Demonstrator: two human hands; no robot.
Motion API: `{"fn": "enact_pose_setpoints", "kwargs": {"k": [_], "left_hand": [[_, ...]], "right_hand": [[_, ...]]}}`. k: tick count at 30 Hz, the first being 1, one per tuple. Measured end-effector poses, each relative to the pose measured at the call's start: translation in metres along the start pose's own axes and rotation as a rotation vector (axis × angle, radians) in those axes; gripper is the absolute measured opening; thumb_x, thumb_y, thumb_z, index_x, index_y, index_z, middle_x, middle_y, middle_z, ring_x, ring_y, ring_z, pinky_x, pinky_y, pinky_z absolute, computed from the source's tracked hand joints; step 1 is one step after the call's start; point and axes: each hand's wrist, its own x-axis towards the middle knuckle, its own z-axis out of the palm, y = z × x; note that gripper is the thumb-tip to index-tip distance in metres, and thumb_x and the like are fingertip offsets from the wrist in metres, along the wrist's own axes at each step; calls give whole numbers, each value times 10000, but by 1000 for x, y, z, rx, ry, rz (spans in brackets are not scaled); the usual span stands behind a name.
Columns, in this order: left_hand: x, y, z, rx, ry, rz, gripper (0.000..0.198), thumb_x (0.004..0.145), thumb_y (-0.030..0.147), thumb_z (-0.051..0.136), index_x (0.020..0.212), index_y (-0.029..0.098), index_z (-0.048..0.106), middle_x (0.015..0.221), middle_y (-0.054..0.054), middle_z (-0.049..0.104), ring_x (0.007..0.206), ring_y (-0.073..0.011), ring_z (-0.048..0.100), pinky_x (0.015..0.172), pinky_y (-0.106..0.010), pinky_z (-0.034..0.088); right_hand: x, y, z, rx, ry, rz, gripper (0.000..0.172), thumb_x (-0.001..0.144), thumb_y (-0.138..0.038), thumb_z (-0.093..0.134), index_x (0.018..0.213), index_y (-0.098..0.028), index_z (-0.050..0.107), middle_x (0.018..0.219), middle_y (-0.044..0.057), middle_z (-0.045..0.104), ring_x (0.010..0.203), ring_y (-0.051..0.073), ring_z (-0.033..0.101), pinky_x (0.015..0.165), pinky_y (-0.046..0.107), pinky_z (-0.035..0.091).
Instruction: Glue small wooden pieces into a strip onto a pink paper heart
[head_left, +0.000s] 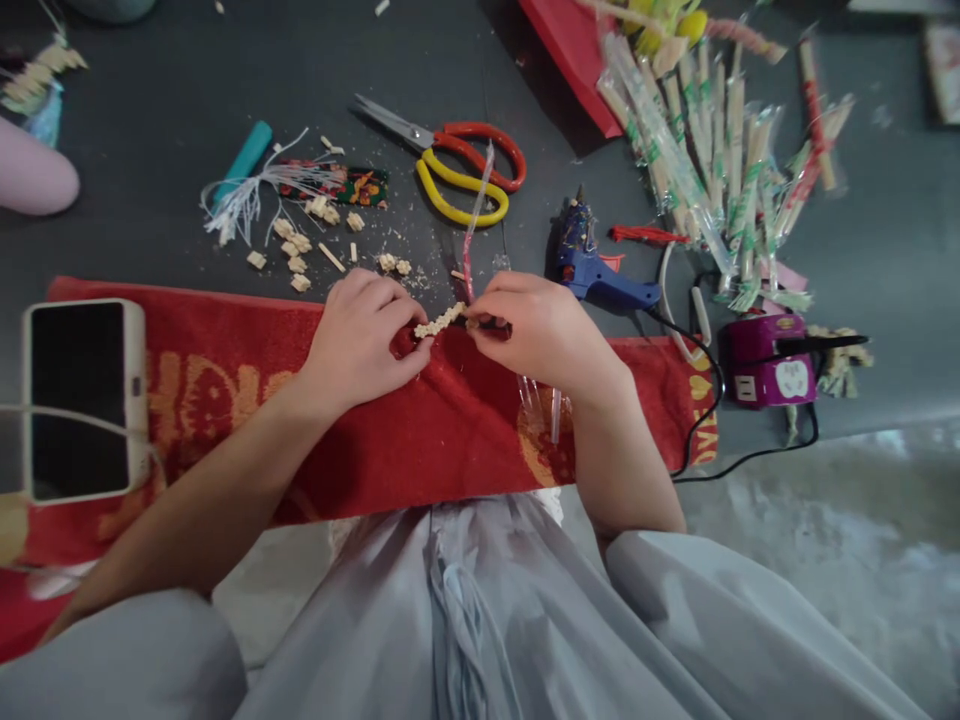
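Observation:
Between my two hands stretches a short strand of small cream-coloured, notched pieces (440,322), just above a red towel (375,450). My left hand (367,335) pinches its left end between thumb and fingers. At the other end, the fingers of my right hand (536,325) close on the strand; part of it is hidden there. A thin clear tube with pink in it (469,250) rises beside my right fingertips. Loose cream pieces (298,243) lie on the dark table beyond my left hand.
Scissors with red and yellow handles (469,175) lie ahead. A blue glue gun (600,265) is to the right, its black cord running to a purple power socket (771,362). Wrapped sticks (712,150) pile behind. A phone (84,400) rests on the left.

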Motion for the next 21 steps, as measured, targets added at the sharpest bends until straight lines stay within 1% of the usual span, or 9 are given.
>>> {"fn": "enact_pose_setpoints", "kwargs": {"k": [3, 5, 7, 8, 10, 12, 14, 19, 21], "left_hand": [[0, 0, 1, -3, 4, -3, 135, 993, 343, 623, 961, 249, 714, 1008, -77, 742, 1084, -329, 676, 973, -528, 556], [0, -1, 1, -2, 9, -5, 139, 998, 344, 612, 954, 252, 706, 999, -73, 741, 1083, -324, 675, 982, -528, 556], [0, -1, 1, 0, 7, 1, 147, 1003, 349, 602, 957, 254, 703, 1001, -71, 743, 1093, -325, 674, 987, -528, 559], [0, -1, 0, 0, 4, 2, 150, 1006, 352, 599, 958, 254, 702, 1001, -70, 744, 1097, -325, 674, 988, -528, 562], [1, -2, -1, -1, 2, 1, 149, 1008, 353, 598, 954, 257, 699, 990, -65, 741, 1092, -322, 676, 992, -528, 568], [1, -2, -2, -9, -2, -1, 148, 1010, 354, 599, 944, 266, 698, 969, -61, 732, 1079, -318, 678, 996, -530, 575], [1, -3, -2, -26, -5, -4, 158, 1016, 361, 592, 938, 275, 699, 958, -63, 725, 1070, -316, 679, 999, -536, 582], [1, -4, 0, -87, 23, -44, 156, 1006, 395, 608, 936, 297, 707, 959, -57, 721, 1055, -313, 676, 995, -540, 594], [2, -5, 0, -100, 12, -51, 153, 999, 406, 620, 940, 299, 711, 956, -54, 721, 1050, -309, 672, 993, -537, 595]], "right_hand": [[-2, -4, -3, 100, 8, -65, 220, 972, -192, 599, 980, -187, 818, 996, 98, 794, 937, 219, 700, 838, 334, 512], [-4, -6, -5, 192, -32, -125, 210, 994, -215, 603, 1013, -190, 811, 1021, 84, 812, 931, 199, 708, 843, 318, 511], [-5, -7, -6, 232, -88, -145, 200, 998, -226, 609, 1016, -185, 804, 1006, 70, 816, 890, 178, 702, 823, 302, 494], [-5, -6, -7, 218, -102, -128, 194, 991, -225, 613, 1003, -180, 801, 985, 66, 813, 862, 172, 691, 805, 299, 480], [-5, -4, -7, 136, -89, -54, 180, 962, -200, 618, 972, -175, 796, 947, 64, 800, 820, 169, 663, 776, 303, 451], [-5, -1, -7, 40, -48, 28, 193, 940, -168, 606, 969, -179, 796, 951, 70, 794, 818, 177, 651, 772, 313, 435], [-3, 2, -7, -25, -22, 73, 218, 944, -160, 589, 982, -190, 801, 979, 78, 790, 848, 192, 656, 779, 322, 435], [0, 3, -1, -23, -37, 64, 238, 982, -169, 575, 977, -207, 809, 1003, 80, 771, 916, 214, 670, 819, 331, 465], [1, 2, 1, -8, -35, 74, 230, 973, -158, 587, 978, -206, 811, 995, 78, 776, 917, 216, 673, 833, 335, 470]]}}
